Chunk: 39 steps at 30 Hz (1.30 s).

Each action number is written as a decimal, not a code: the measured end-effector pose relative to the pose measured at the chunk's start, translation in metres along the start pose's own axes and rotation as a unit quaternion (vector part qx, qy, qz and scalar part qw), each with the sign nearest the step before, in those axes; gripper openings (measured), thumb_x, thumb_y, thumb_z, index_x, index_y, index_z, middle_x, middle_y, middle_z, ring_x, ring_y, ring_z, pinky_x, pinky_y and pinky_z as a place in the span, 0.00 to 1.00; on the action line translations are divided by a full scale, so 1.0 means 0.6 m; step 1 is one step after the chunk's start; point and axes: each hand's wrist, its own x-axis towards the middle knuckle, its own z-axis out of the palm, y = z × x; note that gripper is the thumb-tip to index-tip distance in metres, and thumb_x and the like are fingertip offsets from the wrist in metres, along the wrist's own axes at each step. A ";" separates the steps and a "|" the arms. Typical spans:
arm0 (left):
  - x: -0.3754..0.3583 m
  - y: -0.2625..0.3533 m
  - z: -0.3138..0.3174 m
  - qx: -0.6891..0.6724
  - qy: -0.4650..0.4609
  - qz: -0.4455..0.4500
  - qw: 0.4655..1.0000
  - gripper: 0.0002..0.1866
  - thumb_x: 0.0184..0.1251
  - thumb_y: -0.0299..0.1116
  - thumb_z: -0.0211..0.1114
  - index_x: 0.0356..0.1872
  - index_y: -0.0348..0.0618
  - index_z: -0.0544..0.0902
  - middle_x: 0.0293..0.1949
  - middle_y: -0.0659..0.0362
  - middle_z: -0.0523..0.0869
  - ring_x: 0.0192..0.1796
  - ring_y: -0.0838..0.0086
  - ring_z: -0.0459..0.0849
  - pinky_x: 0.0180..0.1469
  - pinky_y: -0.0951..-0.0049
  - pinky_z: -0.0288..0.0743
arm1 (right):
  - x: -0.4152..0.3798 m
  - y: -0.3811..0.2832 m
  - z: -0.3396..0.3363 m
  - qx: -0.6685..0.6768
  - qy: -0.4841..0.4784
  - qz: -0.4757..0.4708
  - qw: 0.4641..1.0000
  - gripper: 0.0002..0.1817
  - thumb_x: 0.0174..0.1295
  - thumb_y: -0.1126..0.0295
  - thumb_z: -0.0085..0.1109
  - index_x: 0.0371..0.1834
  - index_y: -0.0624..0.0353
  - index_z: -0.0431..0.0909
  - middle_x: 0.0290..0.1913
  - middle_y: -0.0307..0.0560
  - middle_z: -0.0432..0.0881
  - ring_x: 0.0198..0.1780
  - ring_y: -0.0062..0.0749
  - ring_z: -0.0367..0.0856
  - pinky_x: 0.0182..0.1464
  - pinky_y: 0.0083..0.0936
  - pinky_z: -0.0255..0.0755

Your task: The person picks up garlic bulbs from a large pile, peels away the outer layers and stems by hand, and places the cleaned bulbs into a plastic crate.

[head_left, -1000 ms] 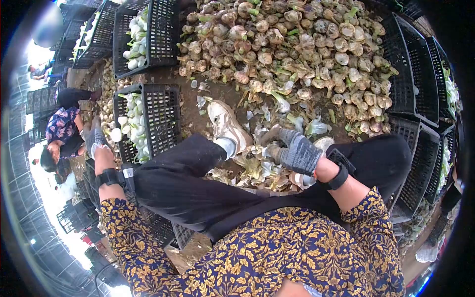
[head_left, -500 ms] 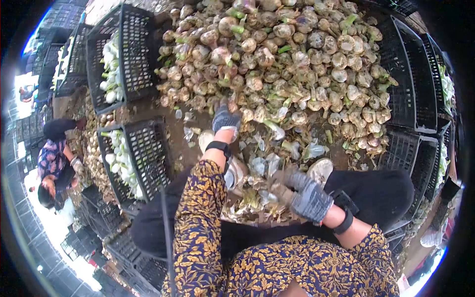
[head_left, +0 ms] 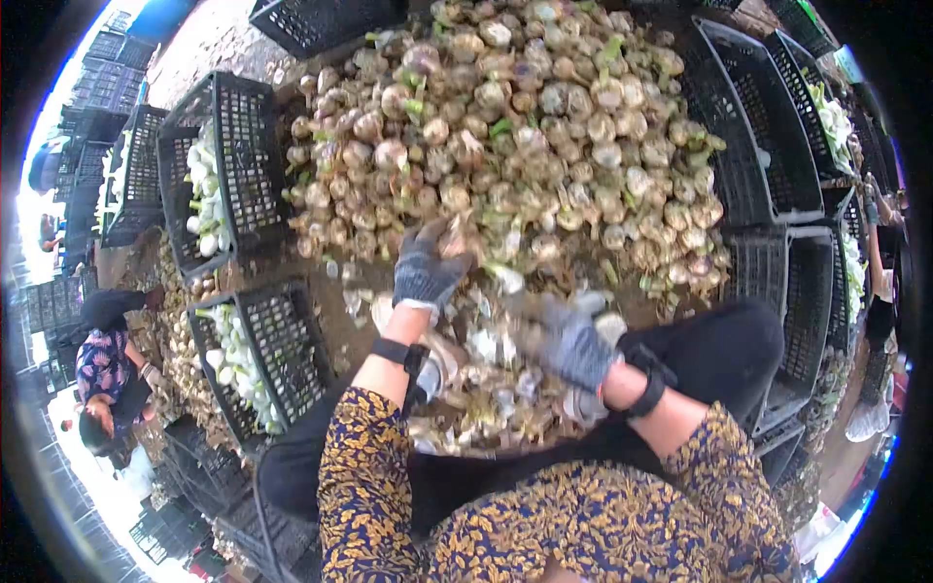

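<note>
My left hand (head_left: 428,270), in a grey work glove, is at the near edge of a big heap of garlic bulbs (head_left: 544,126). Its fingers and thumb close round a dirty, pinkish garlic bulb (head_left: 455,236). To the right, my right hand (head_left: 569,348) wears a similar glove and hovers over the peelings between my legs; motion smears its fingers, so their grip cannot be made out. Loose papery garlic skins (head_left: 486,379) cover the ground below both hands. A bulb with a pale green stem (head_left: 503,277) lies between the hands, by the heap.
Black crates holding white peeled bulbs (head_left: 231,364) stand on my left, with another crate (head_left: 199,175) farther off. More black crates (head_left: 802,311) line the right side. A co-worker (head_left: 107,374) crouches beside another heap at far left.
My left hand has drawn back slightly from the heap and now holds a bulb. My right hand has shifted a little left and up. The camera view has also tilted.
</note>
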 end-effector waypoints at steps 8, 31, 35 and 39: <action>-0.102 0.224 -0.096 0.051 -0.022 0.171 0.984 0.35 0.36 0.42 0.73 0.49 0.38 0.72 0.46 0.44 0.75 0.49 0.53 0.73 0.51 0.63 0.69 | 0.014 -0.019 -0.043 0.079 0.072 0.014 0.994 0.21 0.53 0.56 0.56 0.41 0.64 0.75 0.36 0.54 0.80 0.37 0.36 0.78 0.39 0.27 0.71; -0.216 0.225 -0.050 -0.212 0.078 0.130 0.966 0.22 0.59 0.35 0.58 0.50 0.35 0.64 0.43 0.53 0.71 0.43 0.69 0.72 0.49 0.71 0.67 | -0.031 -0.040 -0.074 -0.016 -0.045 -0.078 0.996 0.12 0.51 0.65 0.52 0.30 0.63 0.77 0.27 0.60 0.78 0.30 0.48 0.78 0.30 0.32 0.70; -0.222 0.241 -0.047 -0.306 0.058 0.061 0.948 0.17 0.65 0.36 0.52 0.50 0.38 0.64 0.37 0.60 0.71 0.36 0.79 0.72 0.39 0.78 0.70 | -0.034 -0.036 -0.061 -0.091 0.022 -0.132 0.987 0.14 0.49 0.64 0.53 0.30 0.66 0.76 0.27 0.62 0.77 0.31 0.51 0.77 0.33 0.35 0.70; -0.212 0.209 -0.030 -0.668 -0.065 -0.177 0.720 0.22 0.67 0.50 0.45 0.50 0.44 0.68 0.41 0.59 0.76 0.39 0.76 0.76 0.40 0.76 0.73 | -0.038 -0.034 -0.052 -0.067 0.046 -0.152 0.985 0.14 0.49 0.64 0.54 0.29 0.66 0.76 0.28 0.63 0.77 0.33 0.53 0.77 0.34 0.36 0.70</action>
